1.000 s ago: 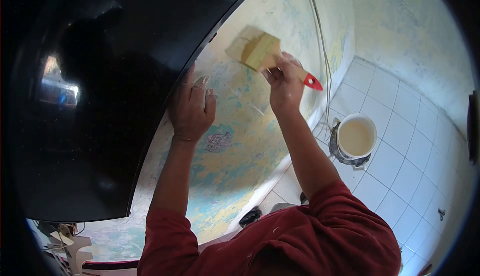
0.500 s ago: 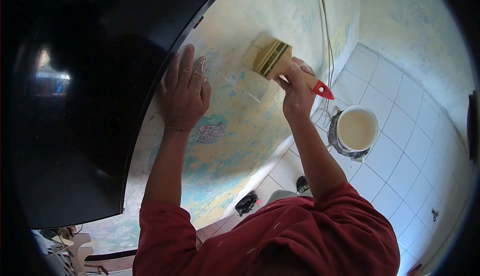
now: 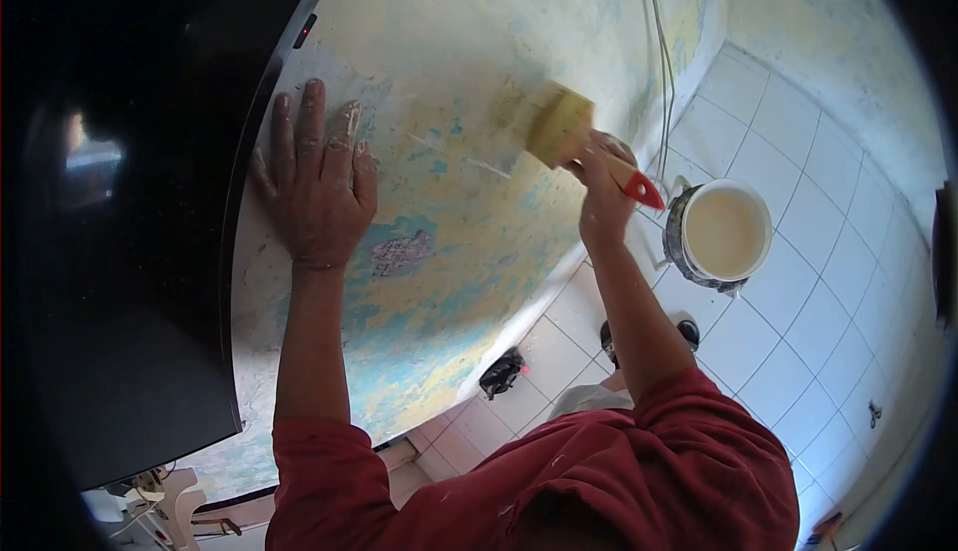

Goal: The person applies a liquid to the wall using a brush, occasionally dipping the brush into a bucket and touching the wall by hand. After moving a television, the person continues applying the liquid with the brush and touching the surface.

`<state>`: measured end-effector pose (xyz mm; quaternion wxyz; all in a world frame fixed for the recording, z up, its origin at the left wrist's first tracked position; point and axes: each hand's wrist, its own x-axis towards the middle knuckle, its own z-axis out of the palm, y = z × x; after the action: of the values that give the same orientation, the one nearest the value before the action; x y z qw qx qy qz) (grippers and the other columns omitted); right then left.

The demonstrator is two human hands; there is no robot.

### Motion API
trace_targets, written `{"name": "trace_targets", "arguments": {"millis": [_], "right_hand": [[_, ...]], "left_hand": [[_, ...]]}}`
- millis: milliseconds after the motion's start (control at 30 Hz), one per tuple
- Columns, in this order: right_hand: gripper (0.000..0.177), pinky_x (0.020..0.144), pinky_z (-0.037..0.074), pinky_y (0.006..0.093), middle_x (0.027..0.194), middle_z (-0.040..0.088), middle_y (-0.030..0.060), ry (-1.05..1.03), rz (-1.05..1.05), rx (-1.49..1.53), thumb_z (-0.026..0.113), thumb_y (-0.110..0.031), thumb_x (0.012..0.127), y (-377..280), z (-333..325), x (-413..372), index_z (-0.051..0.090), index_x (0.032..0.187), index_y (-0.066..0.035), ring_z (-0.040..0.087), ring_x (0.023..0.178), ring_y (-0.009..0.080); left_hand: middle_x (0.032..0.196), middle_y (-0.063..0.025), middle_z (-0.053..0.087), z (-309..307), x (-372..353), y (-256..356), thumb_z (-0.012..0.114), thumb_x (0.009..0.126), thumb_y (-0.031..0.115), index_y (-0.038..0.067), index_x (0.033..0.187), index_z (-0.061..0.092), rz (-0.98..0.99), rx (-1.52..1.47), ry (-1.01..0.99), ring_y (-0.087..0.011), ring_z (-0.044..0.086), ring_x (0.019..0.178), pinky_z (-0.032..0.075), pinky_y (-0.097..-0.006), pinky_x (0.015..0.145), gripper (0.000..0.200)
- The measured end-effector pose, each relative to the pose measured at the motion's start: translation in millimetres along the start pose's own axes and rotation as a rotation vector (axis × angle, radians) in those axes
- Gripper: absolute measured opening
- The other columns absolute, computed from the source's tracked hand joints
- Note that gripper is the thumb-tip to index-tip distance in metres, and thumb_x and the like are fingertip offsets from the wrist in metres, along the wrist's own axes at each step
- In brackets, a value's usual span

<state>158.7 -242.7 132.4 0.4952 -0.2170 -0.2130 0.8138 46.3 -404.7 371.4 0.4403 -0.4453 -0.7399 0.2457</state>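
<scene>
My right hand [image 3: 607,192] grips a wide paintbrush [image 3: 564,130] by its wooden handle, whose red end sticks out past the hand. The brush head is blurred and lies at the patchy wall [image 3: 449,252]; its bristle tips are hard to make out. My left hand [image 3: 321,187] rests flat on the wall with fingers spread, beside the edge of the black television [image 3: 130,252]. Whitish smears mark its fingers. Yellow, turquoise and white patches cover the wall, with a greyish-pink spot [image 3: 403,253] below the hands.
A white bucket [image 3: 766,237] of cream-coloured liquid stands on the white tiled floor [image 3: 788,331] to the right. Cables [image 3: 661,52] hang down the wall. A black plastic bag [image 3: 501,373] lies at the wall's foot. Scissors [image 3: 875,414] lie on the tiles.
The view has shifted, and the television edge sits further left. The brush has moved slightly right and down in view, its head now smeared by motion. My left hand stays flat on the wall.
</scene>
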Motion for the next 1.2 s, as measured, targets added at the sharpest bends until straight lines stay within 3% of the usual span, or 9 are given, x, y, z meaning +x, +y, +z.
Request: {"name": "trace_targets", "arguments": {"millis": [200,267,433,567,633,767,900,1067,1200], "right_hand": [[0.024,0.082,0.053,0.0262,0.106,0.061,0.0067,-0.027,-0.06,-0.059,0.071,-0.007,0.084,37,6,13,0.063,0.105,0.0,0.061,0.095,0.0152],[0.027,0.083,0.06,0.0349,0.113,0.06,0.0106,-0.124,-0.112,-0.146,0.068,-0.003,0.087,7,57,6,0.06,0.112,0.003,0.066,0.096,0.023],[0.021,0.083,0.061,0.0391,0.11,0.061,0.0108,-0.331,-0.207,0.203,0.068,0.0,0.087,-50,115,1,0.062,0.107,0.003,0.066,0.098,0.025],[0.022,0.083,0.061,0.0403,0.11,0.061,0.0114,-0.38,-0.41,-0.055,0.068,-0.001,0.087,-35,98,17,0.06,0.107,0.002,0.067,0.098,0.026],[0.021,0.082,0.061,0.0397,0.109,0.061,0.011,-0.23,0.027,0.224,0.068,-0.002,0.086,-4,57,27,0.06,0.106,0.001,0.067,0.097,0.0259],[0.023,0.08,0.06,0.037,0.108,0.061,0.0104,-0.098,0.044,-0.041,0.067,-0.002,0.085,37,-29,31,0.059,0.106,0.001,0.067,0.094,0.0242],[0.023,0.075,0.057,0.03,0.102,0.061,0.0092,0.097,-0.024,-0.244,0.066,-0.004,0.084,41,-43,31,0.061,0.106,0.002,0.065,0.087,0.0189],[0.024,0.076,0.058,0.033,0.103,0.063,0.0105,-0.138,-0.043,-0.065,0.07,-0.001,0.084,-12,65,47,0.06,0.106,-0.001,0.065,0.088,0.0195],[0.027,0.081,0.06,0.0422,0.107,0.064,0.0131,-0.394,-0.12,0.155,0.069,-0.007,0.088,-80,123,31,0.057,0.112,-0.003,0.069,0.098,0.0296]], "left_hand": [[0.157,0.0,0.04,2,-1,0,0.054,0.093,0.032,0.026,0.128,0.065,-0.008,-0.005,-0.006,-0.0286,0.029,0.148,0.016,-0.0577,0.119,0.038],[0.157,-0.0001,0.04,2,0,0,0.054,0.093,0.032,0.026,0.129,0.065,-0.01,0.011,-0.004,-0.0288,0.03,0.148,0.017,-0.0577,0.119,0.038],[0.157,-0.0005,0.039,2,0,1,0.054,0.093,0.033,0.026,0.129,0.064,0.004,0.026,-0.002,-0.0291,0.031,0.147,0.018,-0.0579,0.118,0.038],[0.157,-0.0002,0.039,2,0,1,0.054,0.093,0.033,0.027,0.129,0.065,-0.002,0.031,-0.004,-0.0292,0.031,0.147,0.018,-0.0579,0.118,0.038],[0.157,0.0001,0.039,3,0,1,0.054,0.093,0.033,0.027,0.129,0.065,-0.015,0.023,-0.002,-0.0293,0.031,0.147,0.018,-0.0578,0.118,0.038],[0.157,0.0017,0.039,4,-3,1,0.055,0.092,0.033,0.028,0.128,0.065,-0.019,0.029,-0.008,-0.0279,0.03,0.148,0.018,-0.0572,0.118,0.038],[0.157,0.0022,0.039,5,-2,0,0.055,0.092,0.033,0.028,0.127,0.066,-0.025,0.012,-0.02,-0.0261,0.03,0.148,0.019,-0.0553,0.119,0.036],[0.157,0.0023,0.04,8,-4,-2,0.055,0.093,0.031,0.027,0.13,0.063,-0.038,-0.039,-0.01,-0.0257,0.031,0.148,0.02,-0.0524,0.119,0.038],[0.158,0.001,0.038,13,-7,-4,0.057,0.093,0.031,0.028,0.133,0.06,-0.014,-0.089,0.023,-0.0251,0.03,0.148,0.019,-0.0517,0.119,0.041]]}}
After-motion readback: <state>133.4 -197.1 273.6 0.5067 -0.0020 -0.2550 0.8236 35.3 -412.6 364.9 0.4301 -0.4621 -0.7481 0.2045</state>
